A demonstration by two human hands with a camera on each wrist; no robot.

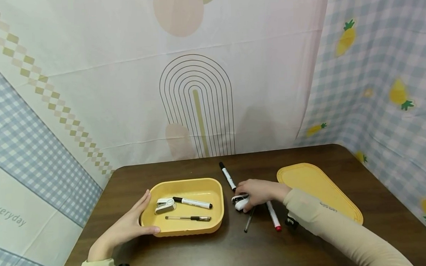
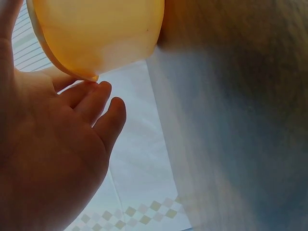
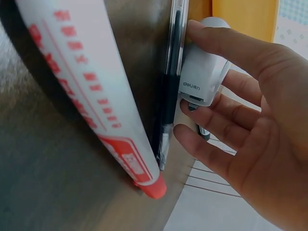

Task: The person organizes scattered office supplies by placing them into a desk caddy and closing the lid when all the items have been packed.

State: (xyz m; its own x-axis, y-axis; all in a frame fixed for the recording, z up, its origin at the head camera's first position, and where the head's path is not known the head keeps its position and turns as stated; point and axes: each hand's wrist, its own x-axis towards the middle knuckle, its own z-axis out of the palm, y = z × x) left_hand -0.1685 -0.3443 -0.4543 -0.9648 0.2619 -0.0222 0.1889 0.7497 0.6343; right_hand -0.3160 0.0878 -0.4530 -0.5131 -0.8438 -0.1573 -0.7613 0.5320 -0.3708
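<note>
My left hand (image 1: pixel 131 222) grips the left end of a yellow plastic tray (image 1: pixel 218 205), thumb at the front rim and fingers at the left side. Inside the tray are a white-and-grey stapler (image 1: pixel 165 205), a black-capped marker (image 1: pixel 194 203) and a clear gel pen (image 1: pixel 188 218). To the right of the tray, my right hand (image 1: pixel 259 192) holds a small white stapler (image 3: pixel 202 72) between thumb and fingers, low over the table. Beside that hand lie another gel pen (image 3: pixel 171 96) and a red-capped marker (image 1: pixel 273 217); a black-capped marker (image 1: pixel 228 178) lies behind it.
A flat yellow lid (image 1: pixel 317 184) lies on the right of the brown wooden table (image 1: pixel 189 253), partly behind the right forearm. Patterned cloth (image 1: pixel 126 73) hangs behind the table and along its sides.
</note>
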